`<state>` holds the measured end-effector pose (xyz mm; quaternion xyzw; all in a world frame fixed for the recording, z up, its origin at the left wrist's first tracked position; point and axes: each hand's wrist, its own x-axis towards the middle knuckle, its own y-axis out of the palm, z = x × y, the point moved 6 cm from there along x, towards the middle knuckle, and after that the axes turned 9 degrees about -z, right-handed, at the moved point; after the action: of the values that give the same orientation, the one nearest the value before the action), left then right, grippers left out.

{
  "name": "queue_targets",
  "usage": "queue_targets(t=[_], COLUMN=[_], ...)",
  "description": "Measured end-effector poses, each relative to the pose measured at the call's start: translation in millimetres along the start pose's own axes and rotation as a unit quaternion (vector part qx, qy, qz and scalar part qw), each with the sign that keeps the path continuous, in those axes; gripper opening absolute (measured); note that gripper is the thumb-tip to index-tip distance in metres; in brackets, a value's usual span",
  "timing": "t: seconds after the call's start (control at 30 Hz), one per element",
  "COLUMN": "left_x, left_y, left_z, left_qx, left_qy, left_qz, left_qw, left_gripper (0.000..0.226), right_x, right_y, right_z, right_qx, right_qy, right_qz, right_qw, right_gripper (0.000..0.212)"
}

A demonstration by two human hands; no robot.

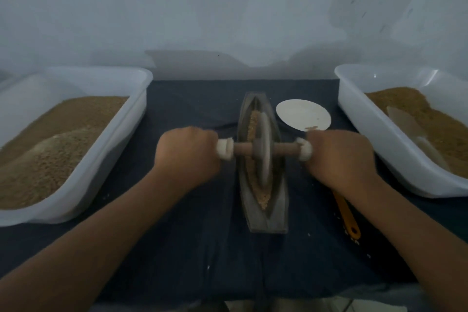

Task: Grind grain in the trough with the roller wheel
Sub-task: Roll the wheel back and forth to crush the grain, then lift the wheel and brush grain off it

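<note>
I'm gripping the roller wheel (264, 149) by its axle (243, 149) at both ends. My left hand (188, 153) is curling its fingers tight round the white padded end on that side, and my right hand (339, 157) is doing the same on the other. The wheel is standing upright between my fists, sitting down in the narrow trough (266, 220) mid-tabletop (202, 248). Grain (262, 197) is lying along the groove ahead of and behind it. A left tub (114, 159) and right tub (374, 139) of grain are flanking me, a white dish (304, 114) is lying just past my right hand, and a yellow-handled tool (347, 218) is poking out under that wrist.
</note>
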<state>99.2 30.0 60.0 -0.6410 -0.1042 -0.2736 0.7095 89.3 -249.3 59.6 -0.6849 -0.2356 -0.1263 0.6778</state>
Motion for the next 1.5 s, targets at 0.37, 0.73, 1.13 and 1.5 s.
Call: queue_targets(t=[0.37,0.73,1.13,1.5], left_x=[84,-14,-36,-38], left_y=[20,5,18,29], left_z=[2,5,11,13], left_qx=[-0.028,-0.059,-0.140,-0.268], left_qy=[-0.012,0.016,-0.112,-0.187], left_qz=[0.030,0.057,0.027,0.045], left_qw=[0.999,0.997,0.983,0.944], left_gripper=[0.039,0.033,0.057,0.055], right_x=[63,-15,-5,-82], right_y=[31,-27,-99,-36], right_z=[-9,11,-15,-40], right_qx=[-0.027,-0.022,0.339,0.122], right_qy=[0.064,-0.065,0.090,0.185], right_qz=[0.014,0.034,-0.112,0.112], right_qw=[0.997,0.997,0.930,0.969], right_gripper=[0.037,0.036,0.037,0.050])
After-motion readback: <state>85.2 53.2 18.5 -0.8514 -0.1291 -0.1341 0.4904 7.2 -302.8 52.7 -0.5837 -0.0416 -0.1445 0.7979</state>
